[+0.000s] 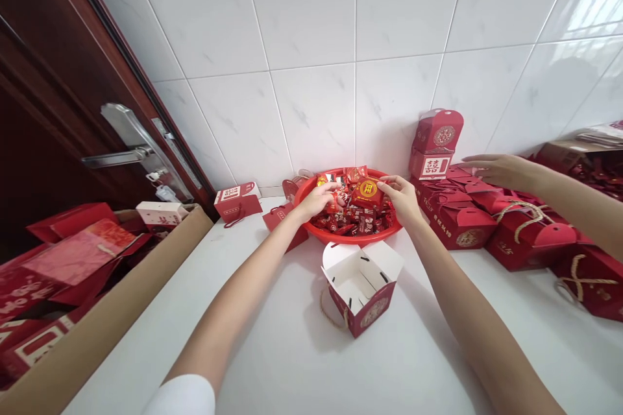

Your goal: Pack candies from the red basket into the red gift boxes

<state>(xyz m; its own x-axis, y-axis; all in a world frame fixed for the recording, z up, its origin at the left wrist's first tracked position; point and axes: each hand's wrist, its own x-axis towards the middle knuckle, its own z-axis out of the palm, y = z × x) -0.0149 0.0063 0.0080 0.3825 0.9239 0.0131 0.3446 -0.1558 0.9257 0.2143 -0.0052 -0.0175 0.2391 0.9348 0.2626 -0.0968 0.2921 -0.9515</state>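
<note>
My left hand (317, 201) reaches into the left side of a red plastic basket (311, 233) heaped with wrapped candies (366, 223). Its bent fingers close around a small red-wrapped candy (333, 202), partly hidden by them. At the basket's right side, my right hand (402, 198) pinches the edge of a square red packet (366, 192) with a yellow round emblem, just above the other candies. In front of the basket stands a dark red gift box (374, 312) with its flaps up, showing a bare white inside. A rope handle hangs at its left.
Several closed red gift boxes (460, 227) line the right, where another person's hand (496, 170) reaches over them. Two boxes (431, 165) are stacked by the tiled wall. A cardboard carton (160, 266) of red boxes stands left, near a door handle (117, 157).
</note>
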